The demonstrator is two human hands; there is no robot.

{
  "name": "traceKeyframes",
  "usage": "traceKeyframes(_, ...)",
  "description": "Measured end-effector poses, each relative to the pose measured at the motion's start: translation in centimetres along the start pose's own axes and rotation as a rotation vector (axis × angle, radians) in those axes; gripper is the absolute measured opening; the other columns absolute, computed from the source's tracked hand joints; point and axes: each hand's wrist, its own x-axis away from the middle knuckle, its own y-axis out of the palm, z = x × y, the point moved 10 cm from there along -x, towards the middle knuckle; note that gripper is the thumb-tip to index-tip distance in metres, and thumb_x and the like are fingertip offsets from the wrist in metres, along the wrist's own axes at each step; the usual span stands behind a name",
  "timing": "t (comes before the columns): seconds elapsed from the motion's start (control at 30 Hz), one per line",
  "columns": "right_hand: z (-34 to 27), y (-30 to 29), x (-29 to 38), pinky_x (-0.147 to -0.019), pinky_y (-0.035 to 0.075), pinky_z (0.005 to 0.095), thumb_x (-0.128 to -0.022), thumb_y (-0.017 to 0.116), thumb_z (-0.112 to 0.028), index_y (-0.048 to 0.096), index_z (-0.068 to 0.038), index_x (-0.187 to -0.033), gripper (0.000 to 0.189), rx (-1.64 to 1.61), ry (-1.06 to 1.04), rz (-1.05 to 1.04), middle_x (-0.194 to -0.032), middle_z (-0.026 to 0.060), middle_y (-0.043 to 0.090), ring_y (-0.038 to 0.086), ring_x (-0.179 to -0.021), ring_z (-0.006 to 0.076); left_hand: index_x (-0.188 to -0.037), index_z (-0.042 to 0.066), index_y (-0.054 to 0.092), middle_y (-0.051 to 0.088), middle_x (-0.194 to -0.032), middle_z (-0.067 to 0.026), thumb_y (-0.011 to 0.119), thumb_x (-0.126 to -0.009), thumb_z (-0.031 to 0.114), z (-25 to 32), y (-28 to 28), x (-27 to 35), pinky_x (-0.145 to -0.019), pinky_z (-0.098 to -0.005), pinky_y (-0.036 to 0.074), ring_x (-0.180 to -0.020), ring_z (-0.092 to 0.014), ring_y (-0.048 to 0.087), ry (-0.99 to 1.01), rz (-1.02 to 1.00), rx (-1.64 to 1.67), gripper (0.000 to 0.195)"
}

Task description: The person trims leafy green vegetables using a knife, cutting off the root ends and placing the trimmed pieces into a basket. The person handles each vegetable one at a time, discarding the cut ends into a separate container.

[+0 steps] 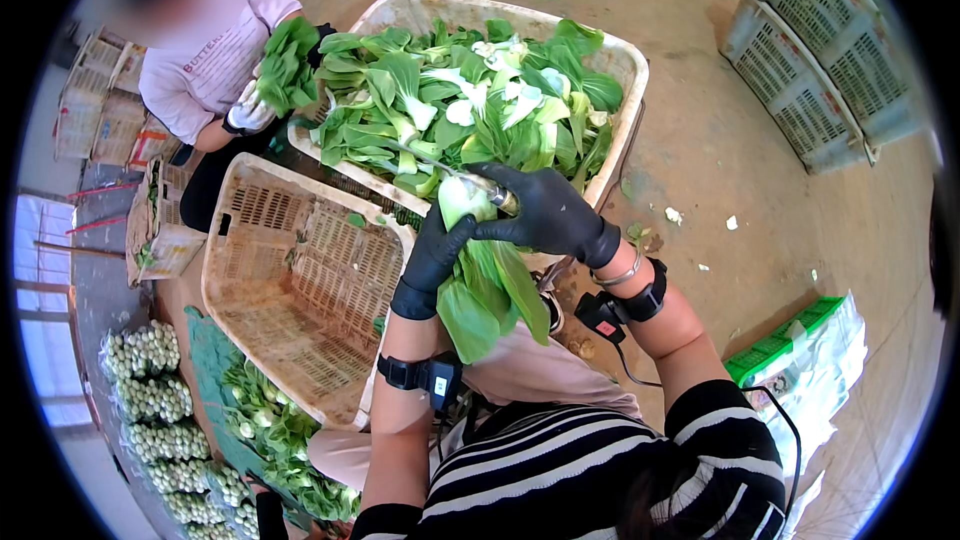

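Observation:
In a black glove, my left hand grips a head of bok choy, its pale base pointing up and its green leaves hanging down over my lap. My right hand, also gloved in black, holds a knife by its handle. The narrow blade reaches away to the upper left, across the top of the pale base, and the right fingers touch the stalks too. Just beyond both hands stands a large plastic crate heaped with loose bok choy leaves and pale cut pieces.
A tilted slatted crate stands left of my left hand. Bok choy heads lie on a green sheet at lower left, beside bagged produce. Across from me a person holds greens. Stacked crates and a green basket are to the right.

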Motion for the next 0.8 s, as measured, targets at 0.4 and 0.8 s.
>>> traceKeyframes(0.4,6.4,-1.9,0.9,-0.057,0.048,0.0328,-0.070,0.064,-0.015,0.062,-0.003,-0.095,0.027,0.061,0.266,0.128,-0.070,0.0172,0.060,0.060,-0.059,0.0276,-0.111,0.000,0.052,0.059,-0.098,-0.0065,0.062,-0.080,0.025,-0.4,0.2,1.2,-0.075,-0.0270,0.045,-0.085,-0.013,0.056,-0.316,0.011,-0.143,0.041)
traceKeyframes(0.8,-0.1,-2.5,0.4,-0.068,0.046,0.0322,-0.062,0.078,-0.025,0.058,-0.006,-0.106,0.051,-0.063,-0.054,0.147,-0.088,0.0120,0.062,0.061,-0.076,0.0240,-0.125,0.005,0.040,0.054,-0.109,-0.0098,0.042,-0.092,0.023,1.3,1.9,3.8,-0.074,-0.0301,0.051,-0.090,-0.019,0.057,-0.088,0.201,0.497,0.038)
